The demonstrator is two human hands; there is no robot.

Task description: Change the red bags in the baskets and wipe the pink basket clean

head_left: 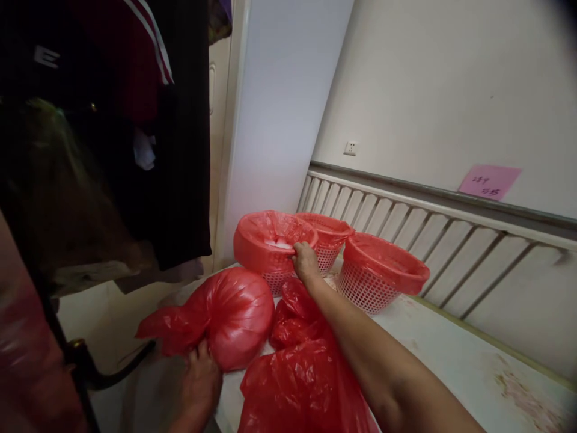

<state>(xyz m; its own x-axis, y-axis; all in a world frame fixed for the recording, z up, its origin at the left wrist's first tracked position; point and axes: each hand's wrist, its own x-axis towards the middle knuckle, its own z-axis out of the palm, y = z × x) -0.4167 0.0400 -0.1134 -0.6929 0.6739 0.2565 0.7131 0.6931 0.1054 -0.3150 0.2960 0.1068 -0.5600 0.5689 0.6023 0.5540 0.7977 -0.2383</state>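
Note:
My right hand (305, 260) is closed on the near right rim of a red-lined plastic basket (277, 282). Something white shows inside its liner. At the lower left, my left hand (198, 379) is slightly blurred, its fingers bent against the gathered neck of a full, rounded red plastic bag (241, 319). The bag lies on its side in front of the basket, its loose end pointing left. More crumpled red plastic (297, 385) lies below my right forearm, which partly covers it.
Two other red-lined baskets, one behind (327, 258) and one at right (369, 285), stand on a pale tabletop (433, 343). A white radiator (401, 225) runs along the wall. Dark clothes (180, 150) hang at left, above a black curved bar (112, 379). A pink note (490, 180) is above the radiator.

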